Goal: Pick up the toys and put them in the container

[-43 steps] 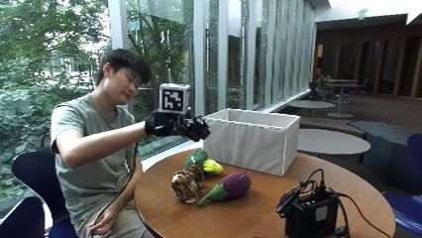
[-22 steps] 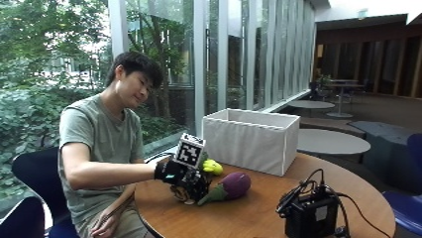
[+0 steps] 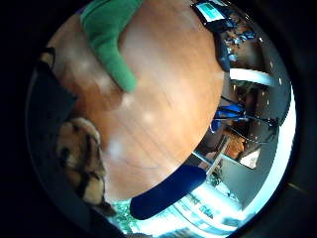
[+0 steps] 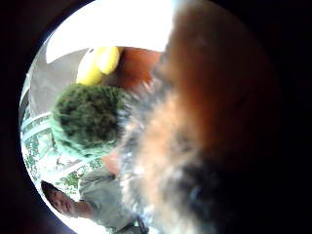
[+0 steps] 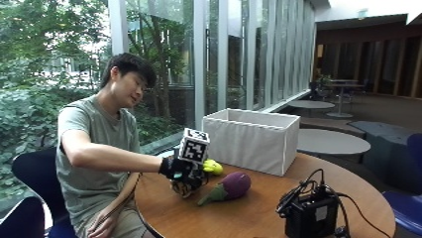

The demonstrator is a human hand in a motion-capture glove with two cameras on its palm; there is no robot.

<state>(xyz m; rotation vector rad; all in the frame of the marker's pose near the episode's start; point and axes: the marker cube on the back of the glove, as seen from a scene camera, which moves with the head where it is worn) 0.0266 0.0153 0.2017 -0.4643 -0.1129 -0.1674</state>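
**Three toys lying by the box**

Gloved right hand (image 5: pixel 179 170) is closing round the striped plush (image 5: pixel 184 187) on the bench (image 5: pixel 250 213); it's looking soft, light, squashable, best gripped mid-body. Eggplant (image 5: pixel 231 185) and yellow toy (image 5: pixel 212 167) are waiting beside the white container (image 5: pixel 254 140).

On the round wooden table (image 5: pixel 250 218), the white fabric box (image 5: pixel 254 140) stands at the back. The purple plush eggplant (image 5: pixel 227 187) lies in front of it. The yellow plush toy (image 5: pixel 212 167) sits between them, beside the gloved right hand (image 5: pixel 179 169). The black box with cables (image 5: pixel 310 213) stands near the front edge.
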